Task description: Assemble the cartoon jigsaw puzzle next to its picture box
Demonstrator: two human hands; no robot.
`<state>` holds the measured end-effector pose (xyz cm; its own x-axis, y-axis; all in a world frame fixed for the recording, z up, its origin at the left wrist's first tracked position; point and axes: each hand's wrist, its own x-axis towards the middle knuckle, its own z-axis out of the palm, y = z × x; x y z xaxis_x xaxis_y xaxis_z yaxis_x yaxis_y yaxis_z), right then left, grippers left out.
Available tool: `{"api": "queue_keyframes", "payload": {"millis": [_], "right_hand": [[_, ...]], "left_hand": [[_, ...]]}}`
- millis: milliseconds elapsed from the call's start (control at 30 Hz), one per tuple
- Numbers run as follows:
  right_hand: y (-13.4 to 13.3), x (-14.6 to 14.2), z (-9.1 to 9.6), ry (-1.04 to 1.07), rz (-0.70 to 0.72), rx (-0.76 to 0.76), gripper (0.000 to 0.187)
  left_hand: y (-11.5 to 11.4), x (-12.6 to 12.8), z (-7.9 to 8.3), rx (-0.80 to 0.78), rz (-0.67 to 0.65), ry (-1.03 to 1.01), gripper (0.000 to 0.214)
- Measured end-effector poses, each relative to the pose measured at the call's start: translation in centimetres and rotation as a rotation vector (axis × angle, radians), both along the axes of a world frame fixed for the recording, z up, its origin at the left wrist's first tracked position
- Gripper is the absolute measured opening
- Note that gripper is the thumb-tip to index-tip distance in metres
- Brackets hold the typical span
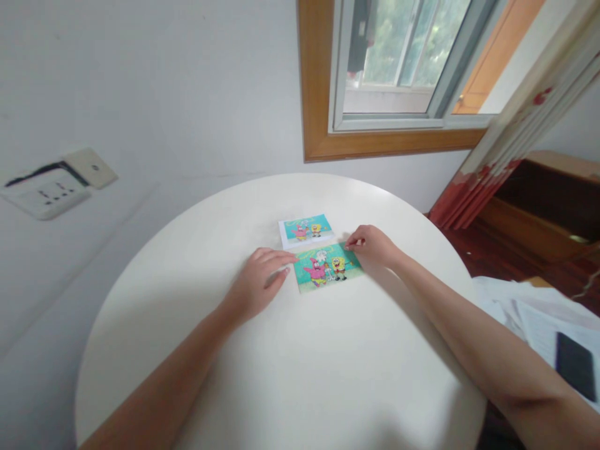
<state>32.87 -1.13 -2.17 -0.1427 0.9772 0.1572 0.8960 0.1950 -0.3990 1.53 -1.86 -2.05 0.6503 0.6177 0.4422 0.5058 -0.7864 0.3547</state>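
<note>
A colourful cartoon picture [319,272] lies flat on the white round table, with a pink starfish, a yellow sponge and a pale figure on a teal ground. My left hand [253,281] rests at its left side, fingers stretched out and apart, fingertips touching the upper left edge. At the upper right corner, my right hand [372,247] has thumb and forefinger pinched together. What they hold, if anything, is too small to make out, and the hand covers that corner. Just behind lies a smaller white-bordered card [300,230] printed with a similar scene.
The round white table [290,369] stands near a wall with a socket [51,190]. A wood-framed window [403,134] and a red-and-white curtain [497,169] are beyond. At right, papers [534,312] and a black phone [575,365] lie beside the table.
</note>
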Motion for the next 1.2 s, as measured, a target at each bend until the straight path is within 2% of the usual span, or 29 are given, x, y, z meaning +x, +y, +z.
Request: {"api": "queue_keyframes", "payload": {"millis": [133, 233, 500, 633, 733, 867, 1033, 1200], "right_hand": [[-0.1, -0.2, -0.1, 0.011, 0.018, -0.002, 0.014], [-0.1, -0.5, -0.2, 0.006, 0.024, 0.000, 0.014], [-0.1, -0.9, -0.2, -0.068, 0.009, -0.022, 0.017], [-0.5, -1.9, 0.8, -0.119, -0.040, 0.018, 0.017], [-1.1, -4.9, 2.0, -0.082, 0.096, 0.142, 0.018], [-1.7, -11.2, 2.6, 0.032, 0.520, 0.116, 0.018], [-1.7, -17.5, 1.9, -0.043, 0.575, 0.151, 0.020], [-1.9, -20.1, 1.4, -0.203, 0.523, 0.169, 0.027]], "left_hand": [[0.7, -1.3, 1.2, 0.125, 0.276, -0.153, 0.025], [0.7, -2.0, 1.9, 0.162, 0.413, -0.270, 0.023], [1.0, -3.7, 2.5, 0.119, 0.620, -0.503, 0.021], [1.4, -4.4, 2.2, 0.104, 0.681, -0.579, 0.022], [1.5, -4.5, 2.0, 0.106, 0.683, -0.597, 0.022], [1.5, -4.3, 1.9, 0.113, 0.648, -0.617, 0.021], [1.3, -4.1, 2.1, 0.124, 0.639, -0.629, 0.022], [1.3, -4.1, 2.2, 0.133, 0.631, -0.625, 0.022]]}}
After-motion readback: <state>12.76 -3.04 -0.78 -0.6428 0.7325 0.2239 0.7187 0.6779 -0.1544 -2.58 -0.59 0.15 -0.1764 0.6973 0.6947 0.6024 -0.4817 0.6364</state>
